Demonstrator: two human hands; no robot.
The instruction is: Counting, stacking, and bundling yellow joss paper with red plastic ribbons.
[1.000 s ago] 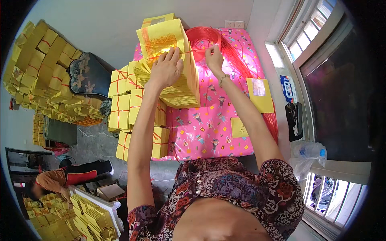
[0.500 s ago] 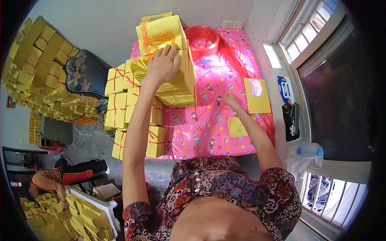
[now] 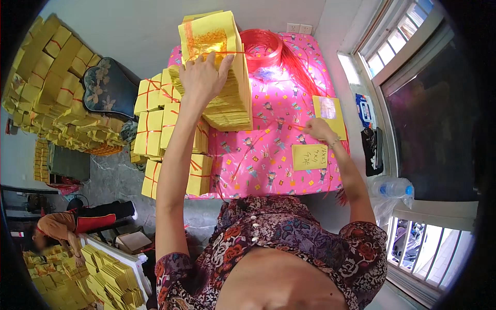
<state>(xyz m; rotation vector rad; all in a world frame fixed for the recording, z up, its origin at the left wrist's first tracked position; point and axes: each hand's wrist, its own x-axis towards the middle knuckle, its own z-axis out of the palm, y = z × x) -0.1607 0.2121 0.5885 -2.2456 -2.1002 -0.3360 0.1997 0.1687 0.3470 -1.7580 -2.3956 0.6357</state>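
My left hand (image 3: pixel 202 77) lies on a tall stack of yellow paper sheets (image 3: pixel 230 106), fingers spread and thumb apart. A red strap (image 3: pixel 230 52) crosses the top of the stack by my fingertips. The uppermost sheet carries an orange and gold print. Right of the stack, my right hand (image 3: pixel 318 128) is closed on a thin red plastic strap (image 3: pixel 295 126) that trails leftward over the pink patterned tablecloth (image 3: pixel 258 178). Close below that hand lies a yellow card with handwriting (image 3: pixel 310 157); another yellow sheet (image 3: pixel 337 116) lies beside it.
Bundles tied with red straps (image 3: pixel 150 135) stand left of the stack. A coil of red strapping (image 3: pixel 262 49) sits at the back. More bundles (image 3: pixel 51 77) and a dark floral chair (image 3: pixel 109 88) are at left. Another person (image 3: pixel 62 227) bends over yellow paper at lower left.
My right hand has moved right, drawing the red strap along. My left hand has shifted slightly on the stack, its fingers more spread.
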